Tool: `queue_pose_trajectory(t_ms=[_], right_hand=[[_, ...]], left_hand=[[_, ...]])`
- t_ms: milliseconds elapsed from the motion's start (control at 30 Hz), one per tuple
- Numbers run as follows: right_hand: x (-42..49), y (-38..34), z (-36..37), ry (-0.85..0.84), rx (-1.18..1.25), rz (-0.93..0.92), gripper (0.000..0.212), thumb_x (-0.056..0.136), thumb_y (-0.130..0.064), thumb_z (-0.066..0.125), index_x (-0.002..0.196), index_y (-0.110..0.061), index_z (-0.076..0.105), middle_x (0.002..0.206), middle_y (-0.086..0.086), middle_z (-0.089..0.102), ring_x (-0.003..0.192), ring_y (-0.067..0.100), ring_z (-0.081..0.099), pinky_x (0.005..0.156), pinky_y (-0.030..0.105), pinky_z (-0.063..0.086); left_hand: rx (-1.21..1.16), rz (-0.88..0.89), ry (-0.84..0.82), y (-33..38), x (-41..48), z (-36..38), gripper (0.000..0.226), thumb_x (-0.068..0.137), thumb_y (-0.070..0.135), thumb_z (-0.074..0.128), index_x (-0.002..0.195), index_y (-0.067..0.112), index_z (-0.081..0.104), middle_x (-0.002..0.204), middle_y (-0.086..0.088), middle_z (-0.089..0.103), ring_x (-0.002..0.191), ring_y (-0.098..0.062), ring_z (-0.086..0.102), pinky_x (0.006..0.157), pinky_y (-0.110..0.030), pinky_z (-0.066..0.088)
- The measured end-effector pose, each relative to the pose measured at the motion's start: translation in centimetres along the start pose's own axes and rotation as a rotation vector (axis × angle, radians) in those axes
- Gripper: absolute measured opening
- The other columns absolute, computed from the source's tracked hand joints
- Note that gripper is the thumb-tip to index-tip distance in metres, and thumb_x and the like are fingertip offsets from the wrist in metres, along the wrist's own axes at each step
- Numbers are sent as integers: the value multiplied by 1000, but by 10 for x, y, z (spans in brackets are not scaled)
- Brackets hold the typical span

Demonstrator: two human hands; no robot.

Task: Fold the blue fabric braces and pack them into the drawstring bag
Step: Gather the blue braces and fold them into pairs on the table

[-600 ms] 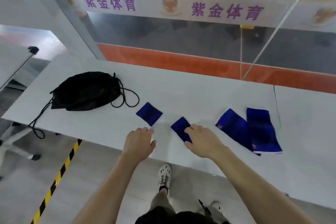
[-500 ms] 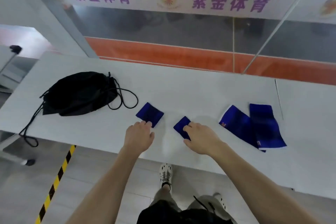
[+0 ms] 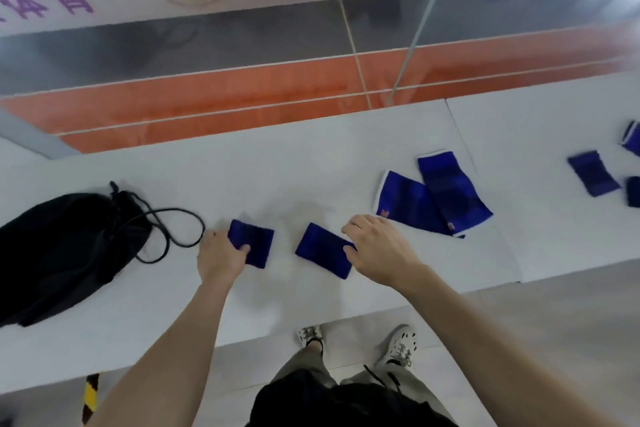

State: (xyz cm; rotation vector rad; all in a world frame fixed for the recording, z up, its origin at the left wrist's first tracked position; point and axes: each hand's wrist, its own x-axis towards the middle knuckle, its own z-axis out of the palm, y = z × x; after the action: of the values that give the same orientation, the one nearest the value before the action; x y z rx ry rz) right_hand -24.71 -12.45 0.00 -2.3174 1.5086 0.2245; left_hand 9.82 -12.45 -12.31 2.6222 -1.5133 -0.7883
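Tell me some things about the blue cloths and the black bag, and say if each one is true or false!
1. The left hand pinches the left small brace. True.
2. The drawstring bag lies to the right of both hands. False: it lies to their left, with its cord looping toward the left hand.
3. The two long braces overlap each other on the table. True.
4. A blue brace sticks out of the bag. False: no blue shows at the bag, and every brace in view lies on the table.
5. The right hand touches the right small brace. True.
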Motion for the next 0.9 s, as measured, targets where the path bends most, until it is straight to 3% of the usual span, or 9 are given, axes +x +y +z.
queue_pose_trajectory(t_ms=[100,200,300,400,533,667,900], right_hand=[[-29,33,3,48,45,102,36,108,-36,52,134,-16,67,136,2,66,127,24,62,112,40,48],[-66,68,6,90,80,204,34,107,-37,56,132,-18,68,133,-2,66,124,21,63,107,39,52],[-109,106,10,129,113,310,31,105,-34,60,130,-18,69,132,-2,67,123,22,65,106,38,53],[-158,150,15,139,134,410,34,105,-35,60,133,-18,68,137,0,66,128,24,64,108,40,52],[-226,216,23,171,178,518,39,106,-35,59,140,-17,66,138,0,65,129,26,63,107,42,53],[-277,274,29,193,227,619,36,106,-33,60,136,-15,68,133,2,67,122,27,65,100,41,56],[-306,365,20,227,306,726,34,107,-32,58,135,-15,68,132,1,68,117,26,67,97,40,57]], left_hand=[[-105,181,35,54,-24,-29,26,104,38,73,108,14,65,101,-6,72,89,-32,71,76,-46,60],[-169,394,29,121,-50,-42,21,108,39,68,114,19,64,94,3,74,82,-24,69,75,-43,59],[-232,544,-78,194,-81,-34,17,108,41,69,106,27,60,91,10,74,79,-17,72,72,-41,60],[-259,624,-217,258,-118,-5,15,107,41,71,106,30,61,96,12,76,81,-18,77,75,-45,66],[-298,720,-321,336,-179,45,10,111,35,66,121,33,63,106,11,77,88,-17,78,77,-48,69],[-271,725,-336,401,-234,86,18,116,45,51,115,32,64,99,7,78,75,-18,81,75,-48,68],[-198,766,-422,491,-257,120,22,117,47,50,117,32,66,102,7,80,70,-17,81,73,-43,66]])
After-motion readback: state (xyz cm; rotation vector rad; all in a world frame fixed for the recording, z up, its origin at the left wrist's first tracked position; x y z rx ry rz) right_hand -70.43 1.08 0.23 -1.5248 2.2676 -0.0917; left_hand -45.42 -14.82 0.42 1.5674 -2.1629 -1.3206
